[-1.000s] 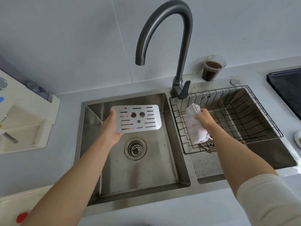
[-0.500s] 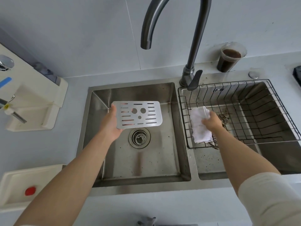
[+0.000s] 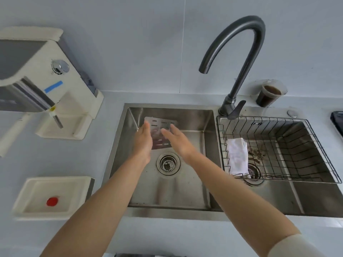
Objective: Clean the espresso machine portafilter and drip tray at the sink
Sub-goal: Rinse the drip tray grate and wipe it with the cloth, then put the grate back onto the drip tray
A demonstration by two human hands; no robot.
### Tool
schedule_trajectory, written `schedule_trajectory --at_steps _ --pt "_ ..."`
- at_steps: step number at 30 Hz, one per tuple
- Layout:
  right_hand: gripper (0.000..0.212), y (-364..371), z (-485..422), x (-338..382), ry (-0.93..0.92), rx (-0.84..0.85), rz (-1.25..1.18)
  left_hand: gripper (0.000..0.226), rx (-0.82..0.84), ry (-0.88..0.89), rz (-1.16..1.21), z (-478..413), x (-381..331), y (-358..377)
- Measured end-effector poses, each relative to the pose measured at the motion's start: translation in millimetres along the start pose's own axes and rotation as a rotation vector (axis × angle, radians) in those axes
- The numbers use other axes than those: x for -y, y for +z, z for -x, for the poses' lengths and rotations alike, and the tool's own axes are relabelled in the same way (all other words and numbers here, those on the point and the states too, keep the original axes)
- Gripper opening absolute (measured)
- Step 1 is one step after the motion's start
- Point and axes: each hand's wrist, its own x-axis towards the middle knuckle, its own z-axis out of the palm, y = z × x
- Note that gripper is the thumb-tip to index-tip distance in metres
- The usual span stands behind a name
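Head camera shows the right hand (image 3: 178, 141) has let go of the cloth (image 3: 237, 156), which now lies in the wire basket (image 3: 263, 118), and reaches straight-fingered to the drip tray grate (image 3: 160, 122). The left hand (image 3: 143, 141) keeps that grate tilted over the left basin (image 3: 167, 191), though blur hides its grip. Wiping seems paused, perhaps for rinsing.

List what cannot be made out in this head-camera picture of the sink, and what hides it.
All in the head view.
Slotted drip tray plate: motion-blurred, its middle covered by the left hand and right hand; the left hand's grip is hidden.
Espresso machine: blurred, cut off by the left edge.
Dark object: cut off by the right edge.
Portafilter: not in view.
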Motion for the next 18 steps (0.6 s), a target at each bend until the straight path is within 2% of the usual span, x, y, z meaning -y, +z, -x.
schedule_trajectory --at_steps 2,5,8,10,13,16,18 --pt "0.064 29.1 -0.7 9.6 -0.013 0.053 -0.052 0.048 0.017 0.024 0.002 1.6 1.2 -6.2" --pt "0.072 64.6 0.2 19.9 -0.005 0.041 -0.082 0.04 0.112 0.046 -0.049 10.1 -6.9 -25.2" --pt "0.075 96.7 2.9 23.5 -0.006 0.038 -0.186 0.05 0.165 0.037 -0.059 17.0 -17.9 -60.8" --pt "0.063 119.1 9.2 29.3 -0.014 0.036 -0.278 0.058 0.231 0.032 -0.058 19.3 -20.3 -87.6" --pt "0.029 153.0 17.2 33.8 -0.044 -0.016 -0.319 0.059 0.333 0.006 0.013 20.5 -21.6 -129.2" --pt "0.021 185.0 29.0 38.5 -0.094 -0.11 -0.333 0.059 0.471 -0.006 0.035 14.3 -23.9 -176.7" --pt "0.023 200.3 39.8 45.9 -0.098 -0.198 -0.387 0.058 0.56 0.0 0.026 12.5 -27.0 -204.6"
